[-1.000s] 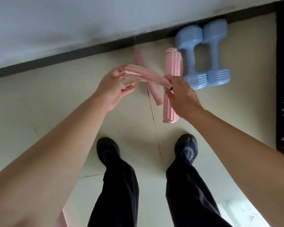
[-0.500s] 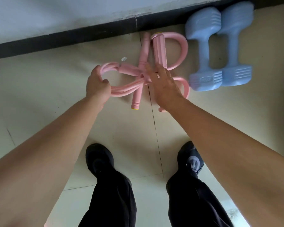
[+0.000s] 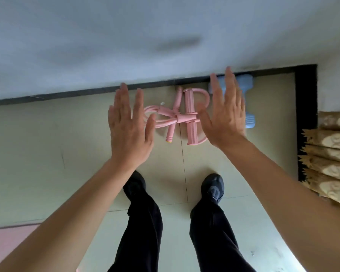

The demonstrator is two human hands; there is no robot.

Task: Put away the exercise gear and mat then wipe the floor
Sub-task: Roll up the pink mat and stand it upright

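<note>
Floor (image 3: pixel 47 154): one pink puller (image 3: pixel 177 116), two hands (image 3: pixel 129 132) (image 3: pixel 222 114)

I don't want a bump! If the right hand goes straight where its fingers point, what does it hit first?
Probably the wall, passing over the blue dumbbells on the floor; how high the right hand is held is hard to tell.

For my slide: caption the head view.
Left hand and right hand open above pink tube resistance puller beside blue plastic dumbbells.
</note>
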